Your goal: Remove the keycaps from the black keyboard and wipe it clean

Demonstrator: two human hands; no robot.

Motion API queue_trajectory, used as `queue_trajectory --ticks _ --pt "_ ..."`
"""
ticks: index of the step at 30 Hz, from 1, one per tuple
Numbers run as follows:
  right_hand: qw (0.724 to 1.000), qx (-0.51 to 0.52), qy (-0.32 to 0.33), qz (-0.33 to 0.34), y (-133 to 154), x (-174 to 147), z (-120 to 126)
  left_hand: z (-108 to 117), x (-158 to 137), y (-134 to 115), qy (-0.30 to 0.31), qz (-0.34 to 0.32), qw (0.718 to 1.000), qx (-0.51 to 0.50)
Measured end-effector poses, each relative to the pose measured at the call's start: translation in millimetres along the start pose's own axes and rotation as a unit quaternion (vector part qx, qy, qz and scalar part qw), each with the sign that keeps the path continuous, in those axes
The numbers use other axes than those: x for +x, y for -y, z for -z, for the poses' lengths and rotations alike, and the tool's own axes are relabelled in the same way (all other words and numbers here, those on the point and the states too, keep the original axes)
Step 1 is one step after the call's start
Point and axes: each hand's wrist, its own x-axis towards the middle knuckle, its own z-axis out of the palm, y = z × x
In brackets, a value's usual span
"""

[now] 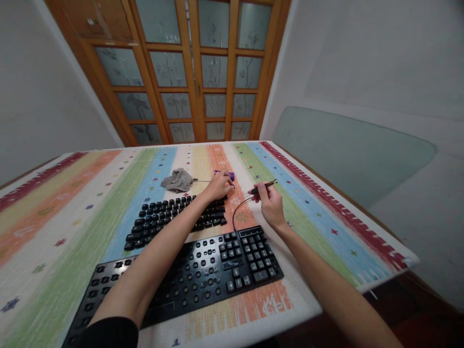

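My left hand (220, 186) reaches across to the far side of the laid-out keycaps, its fingers curled down by a small purple object (232, 176). Whatever is between those fingertips is too small to make out. In my right hand (271, 205) is a slim dark tool (266, 185) with a brownish tip at one end and thin pale prongs at the other. Loose black keycaps (154, 217) lie in rows on the cloth. Nearer to me is a black keyboard (203, 270), its left and middle stripped to bare switches. Keycaps remain on its right side, and my left forearm hides part of it.
A crumpled grey cloth (177, 180) lies left of my left hand, with a thin rod (201, 181) beside it. The keyboard's cable (237, 212) curves toward my right hand. A striped tablecloth (90, 212) covers the table; wooden glass-paned doors (195, 87) stand behind.
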Motion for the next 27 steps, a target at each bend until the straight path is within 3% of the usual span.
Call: queue_trajectory --ticks 6,13,22,27 --pt "1.000 -0.021 0.013 0.004 -3 0 1 -13 4 6 0.029 0.044 0.998 0.028" --pt "0.999 -0.026 0.013 0.014 -1 1 3 -12 4 5 0.051 0.053 0.997 0.038" --pt "0.998 -0.049 -0.044 0.011 -1 10 12 -2 3 -4 0.038 0.052 0.997 0.037" --pt "0.978 -0.150 -0.120 0.087 -4 21 27 8 -7 -18 0.022 0.034 0.999 0.035"
